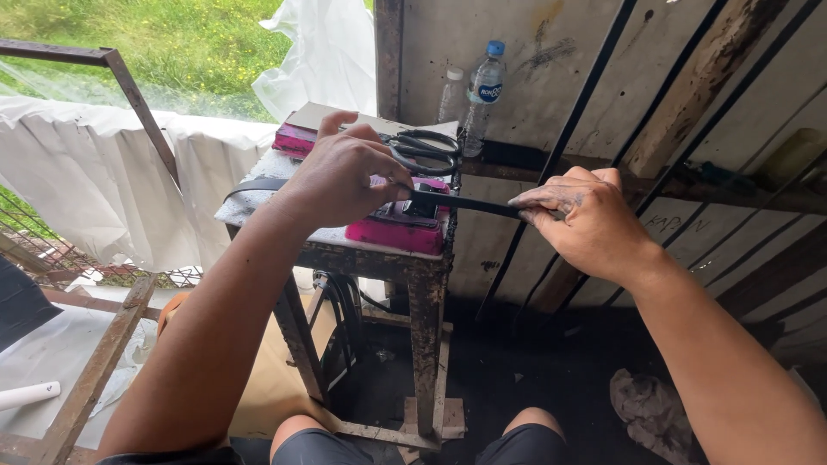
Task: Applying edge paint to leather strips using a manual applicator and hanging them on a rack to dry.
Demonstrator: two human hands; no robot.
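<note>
A black strap (pixel 469 203) runs across a pink machine (pixel 398 229) that sits on a small worn table (pixel 340 243). My left hand (pixel 340 176) rests over the machine and pinches the strap at its near end. My right hand (pixel 586 220) grips the strap's other end to the right of the table, pulling it taut. The strap's tail (pixel 251 185) trails off to the left across the tabletop. Black-handled scissors (pixel 424 151) lie just behind my left hand.
Two plastic bottles (pixel 482 90) stand at the back of the table against a stained wall. White sheeting (pixel 103 172) hangs over a rusty metal frame (pixel 129 86) on the left. A crumpled rag (pixel 650 409) lies on the dark floor. My knees show at the bottom.
</note>
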